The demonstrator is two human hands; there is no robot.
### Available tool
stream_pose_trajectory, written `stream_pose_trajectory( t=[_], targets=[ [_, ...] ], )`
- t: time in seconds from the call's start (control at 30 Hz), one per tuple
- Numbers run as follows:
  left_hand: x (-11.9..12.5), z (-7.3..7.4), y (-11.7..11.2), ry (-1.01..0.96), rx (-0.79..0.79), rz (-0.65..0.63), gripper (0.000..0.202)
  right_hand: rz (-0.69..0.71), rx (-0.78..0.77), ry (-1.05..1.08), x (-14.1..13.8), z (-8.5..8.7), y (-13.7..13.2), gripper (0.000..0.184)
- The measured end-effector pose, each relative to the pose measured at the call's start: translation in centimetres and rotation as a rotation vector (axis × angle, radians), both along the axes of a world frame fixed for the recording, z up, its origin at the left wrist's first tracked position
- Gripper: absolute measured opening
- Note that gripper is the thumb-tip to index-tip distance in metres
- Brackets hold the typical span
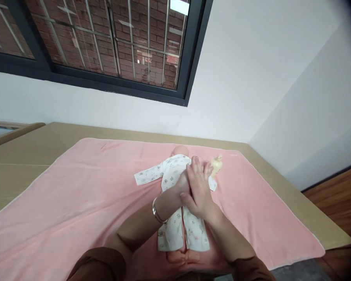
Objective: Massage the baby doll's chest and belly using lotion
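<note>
My left hand [185,182], with a silver bracelet [155,210] on the wrist, and my right hand [199,191] are pressed together, palm against palm. My right fingers lie stretched out flat; the left ones are partly hidden behind them. Both hands are in front of the torso of a baby doll [180,150] in a white printed suit [171,177]. One sleeve reaches out to the left, while the other is mostly covered by my hands. The bare feet [183,256] point toward me. Whether my hands touch the suit, I cannot tell.
Under the doll, a pink blanket [90,187] covers a light wooden surface [64,134]. A pale yellow, bottle-like item [217,164] stands or lies right of the doll's head. White wall [228,78] and a barred, dark-framed window [184,93] are behind.
</note>
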State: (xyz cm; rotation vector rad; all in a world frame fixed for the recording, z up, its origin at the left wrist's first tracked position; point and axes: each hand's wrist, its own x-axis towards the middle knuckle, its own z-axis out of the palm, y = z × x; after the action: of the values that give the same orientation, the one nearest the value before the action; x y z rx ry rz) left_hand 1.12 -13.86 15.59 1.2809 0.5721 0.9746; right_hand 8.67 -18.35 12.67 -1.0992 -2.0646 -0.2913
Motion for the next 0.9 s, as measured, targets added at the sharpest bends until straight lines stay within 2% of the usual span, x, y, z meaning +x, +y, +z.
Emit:
stream_pose_trajectory(
  t=[0.07,0.17,0.23,0.33,0.4,0.47,0.57,0.63,0.7,0.77,0.83,0.9],
  targets=[
    [-0.6,0.5,-1.5,-0.153,-0.131,-0.126,0.061,-0.024,0.047,0.043,0.6,1.0,0.4,0.068],
    [-2.4,1.5,-2.7,-0.270,-0.251,-0.337,0.064,-0.094,0.063,0.075,1.2,2.0,1.4,0.063],
    [-3.8,2.1,-2.5,-0.278,-0.283,-0.351,0.064,-0.091,0.027,0.050,0.8,2.0,1.9,0.064],
    [-5.2,2.1,-1.1,-0.263,-0.248,-0.186,0.065,0.037,-0.043,0.003,-1.2,0.7,1.8,0.074],
    [-5.8,1.6,-0.1,-0.247,-0.125,-0.024,0.067,0.190,-0.075,0.028,-2.9,-0.4,1.1,0.082],
    [-6.4,0.9,0.7,-0.209,0.065,0.160,0.067,0.348,-0.121,0.100,-4.4,-1.1,0.1,0.089],
    [-6.8,0.1,1.4,-0.155,0.322,0.411,0.059,0.435,-0.274,0.190,-5.1,-1.0,-1.2,0.085],
    [-6.7,-0.2,1.8,-0.173,0.413,0.486,0.054,0.451,-0.294,0.259,-4.4,-0.6,-1.7,0.075],
    [-6.0,-0.7,2.7,-0.222,0.434,0.494,0.048,0.436,-0.270,0.365,-3.0,-0.3,-1.3,0.062],
    [-4.7,-1.7,4.3,-0.243,0.404,0.503,0.043,0.352,-0.240,0.498,-1.1,-0.6,0.1,0.050],
    [-3.1,-3.6,6.5,-0.173,0.360,0.553,0.040,0.174,-0.147,0.627,0.7,-1.6,2.6,0.040],
    [-1.5,-6.3,8.8,-0.050,0.315,0.578,0.041,-0.001,-0.111,0.650,2.1,-3.4,5.7,0.035]
  ],
)
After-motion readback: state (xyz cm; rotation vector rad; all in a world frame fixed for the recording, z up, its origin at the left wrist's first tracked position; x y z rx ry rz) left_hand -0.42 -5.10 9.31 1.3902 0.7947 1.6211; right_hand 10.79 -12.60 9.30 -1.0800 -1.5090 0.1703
